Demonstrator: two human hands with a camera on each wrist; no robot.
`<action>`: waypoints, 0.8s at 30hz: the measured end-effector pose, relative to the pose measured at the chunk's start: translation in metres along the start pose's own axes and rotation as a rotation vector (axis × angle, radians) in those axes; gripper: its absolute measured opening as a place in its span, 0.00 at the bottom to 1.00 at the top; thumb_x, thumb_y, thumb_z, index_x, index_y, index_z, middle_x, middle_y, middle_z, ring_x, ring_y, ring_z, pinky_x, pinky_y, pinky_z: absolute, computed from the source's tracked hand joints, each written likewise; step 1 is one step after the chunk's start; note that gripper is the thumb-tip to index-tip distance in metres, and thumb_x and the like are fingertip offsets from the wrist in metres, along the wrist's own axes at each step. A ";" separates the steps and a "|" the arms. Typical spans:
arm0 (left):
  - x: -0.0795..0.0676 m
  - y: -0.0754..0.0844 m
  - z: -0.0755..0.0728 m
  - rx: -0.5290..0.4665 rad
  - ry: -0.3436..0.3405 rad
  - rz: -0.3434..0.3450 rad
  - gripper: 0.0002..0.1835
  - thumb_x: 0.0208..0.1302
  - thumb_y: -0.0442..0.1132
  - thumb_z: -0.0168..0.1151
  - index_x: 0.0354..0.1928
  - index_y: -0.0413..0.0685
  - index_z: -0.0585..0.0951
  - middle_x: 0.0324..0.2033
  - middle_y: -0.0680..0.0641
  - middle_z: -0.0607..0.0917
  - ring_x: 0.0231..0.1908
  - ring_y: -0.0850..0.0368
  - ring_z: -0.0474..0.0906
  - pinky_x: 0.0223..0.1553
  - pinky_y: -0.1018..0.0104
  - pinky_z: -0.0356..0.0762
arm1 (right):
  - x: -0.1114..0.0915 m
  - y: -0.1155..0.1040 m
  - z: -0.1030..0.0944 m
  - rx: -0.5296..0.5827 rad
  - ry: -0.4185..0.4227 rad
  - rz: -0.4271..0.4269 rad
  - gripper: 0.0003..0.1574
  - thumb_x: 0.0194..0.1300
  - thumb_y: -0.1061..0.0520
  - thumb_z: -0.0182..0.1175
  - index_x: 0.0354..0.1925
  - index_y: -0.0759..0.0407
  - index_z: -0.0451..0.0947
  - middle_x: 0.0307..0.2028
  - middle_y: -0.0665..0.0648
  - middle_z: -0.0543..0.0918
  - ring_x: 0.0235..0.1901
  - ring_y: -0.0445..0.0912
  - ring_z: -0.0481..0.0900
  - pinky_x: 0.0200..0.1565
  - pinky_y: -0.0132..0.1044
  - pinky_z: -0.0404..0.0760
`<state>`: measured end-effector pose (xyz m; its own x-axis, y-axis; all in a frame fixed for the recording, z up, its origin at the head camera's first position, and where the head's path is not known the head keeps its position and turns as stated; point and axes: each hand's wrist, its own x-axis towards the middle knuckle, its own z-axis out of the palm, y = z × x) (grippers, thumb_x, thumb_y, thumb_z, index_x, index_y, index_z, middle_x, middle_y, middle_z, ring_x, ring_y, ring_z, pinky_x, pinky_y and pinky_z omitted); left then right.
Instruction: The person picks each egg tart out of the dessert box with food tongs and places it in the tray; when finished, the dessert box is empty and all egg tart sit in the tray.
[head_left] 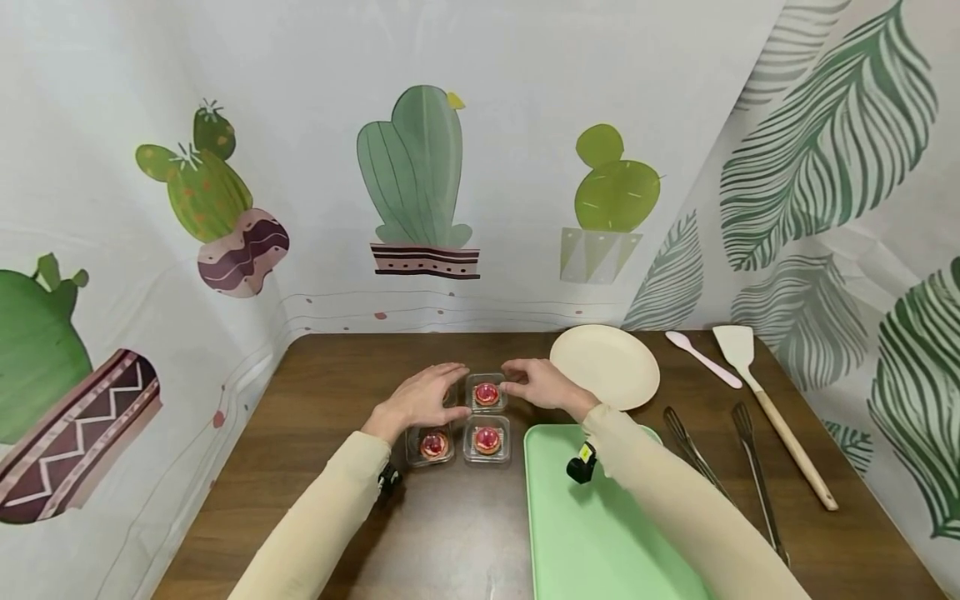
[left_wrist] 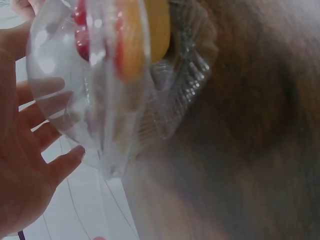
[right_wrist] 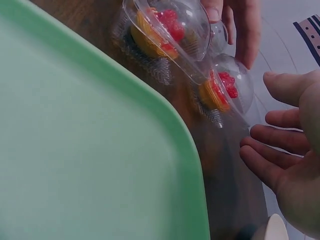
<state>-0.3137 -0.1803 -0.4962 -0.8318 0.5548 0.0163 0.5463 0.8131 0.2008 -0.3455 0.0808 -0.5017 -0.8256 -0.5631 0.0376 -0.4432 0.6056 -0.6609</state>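
Clear plastic domed boxes with red-topped tarts stand grouped at the table's middle: a back right box [head_left: 487,394], a front right box [head_left: 487,440] and a front left box [head_left: 433,446]. Another lies mostly hidden under my left hand [head_left: 420,398], whose loosely spread fingers reach over the left side of the group. In the left wrist view a clear dome [left_wrist: 65,95] overlaps those fingers. My right hand [head_left: 543,385] is beside the back right box, fingers relaxed and nothing in its palm. The right wrist view shows it apart from a domed box [right_wrist: 232,85].
A green tray [head_left: 585,533] lies under my right forearm. Behind it is a cream plate [head_left: 604,367]. To the right are a pink spatula [head_left: 703,360], a white turner with wooden handle [head_left: 780,425], a whisk [head_left: 697,454] and another dark metal utensil [head_left: 759,479]. A patterned cloth [head_left: 517,167] hangs behind.
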 end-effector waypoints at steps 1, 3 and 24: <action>0.000 0.000 0.000 0.000 -0.003 0.002 0.43 0.60 0.62 0.62 0.71 0.44 0.66 0.70 0.41 0.68 0.70 0.46 0.62 0.71 0.50 0.58 | 0.001 0.000 0.001 0.006 0.001 0.007 0.30 0.67 0.50 0.61 0.60 0.67 0.74 0.49 0.61 0.84 0.48 0.50 0.83 0.51 0.45 0.82; 0.001 0.000 0.000 -0.004 -0.006 0.006 0.43 0.60 0.62 0.62 0.70 0.44 0.66 0.69 0.41 0.68 0.70 0.46 0.63 0.71 0.49 0.58 | 0.002 0.001 0.002 0.018 0.007 0.014 0.28 0.68 0.51 0.61 0.60 0.67 0.74 0.49 0.61 0.84 0.48 0.50 0.83 0.51 0.45 0.82; 0.010 0.000 0.006 0.006 -0.022 -0.010 0.43 0.59 0.65 0.61 0.70 0.46 0.67 0.67 0.45 0.72 0.69 0.50 0.65 0.71 0.47 0.57 | 0.010 0.010 0.011 0.060 0.028 0.115 0.23 0.69 0.51 0.59 0.56 0.63 0.78 0.44 0.58 0.86 0.42 0.46 0.82 0.43 0.40 0.83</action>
<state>-0.3212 -0.1736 -0.5015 -0.8351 0.5500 -0.0076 0.5383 0.8200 0.1946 -0.3547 0.0754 -0.5163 -0.8796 -0.4752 -0.0208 -0.3238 0.6302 -0.7057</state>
